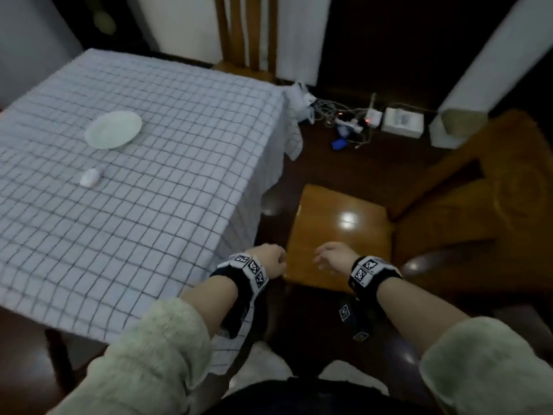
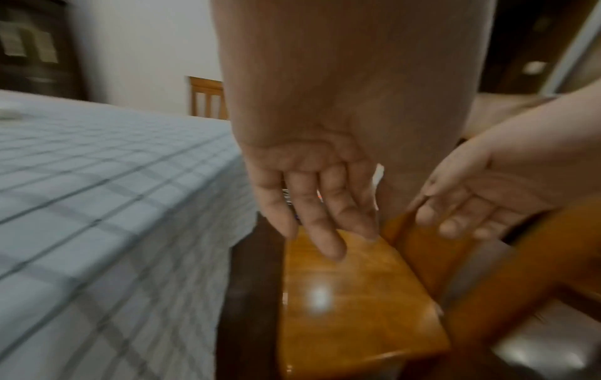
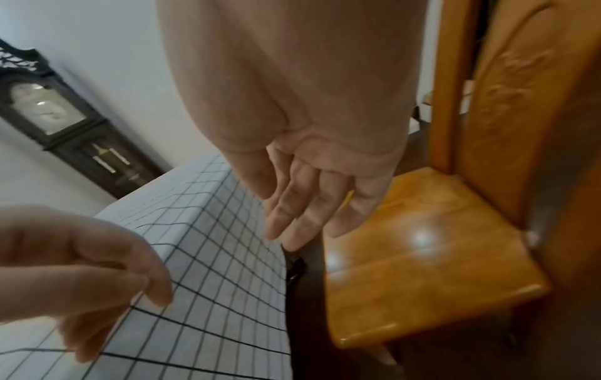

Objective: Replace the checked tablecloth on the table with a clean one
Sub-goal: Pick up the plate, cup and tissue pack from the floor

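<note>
The white tablecloth with a dark check (image 1: 155, 211) covers the table on the left, its edge hanging down beside a wooden chair. A white plate (image 1: 113, 130) and a small white object (image 1: 89, 177) lie on it. My left hand (image 1: 270, 262) hovers just off the table's right corner, fingers relaxed and holding nothing (image 2: 318, 205). My right hand (image 1: 332, 260) hangs beside it above the chair seat, fingers straight and empty (image 3: 309, 205). Neither hand touches the cloth (image 3: 211, 257). No second cloth is in view.
A glossy wooden chair seat (image 1: 338, 235) stands right of the table, with its carved back (image 3: 507, 102) further right. Another chair back (image 1: 245, 34) is behind the table. A power strip with cables (image 1: 353, 121) and a white box (image 1: 402, 121) lie on the dark floor. A tall clock (image 3: 65, 123) stands by the wall.
</note>
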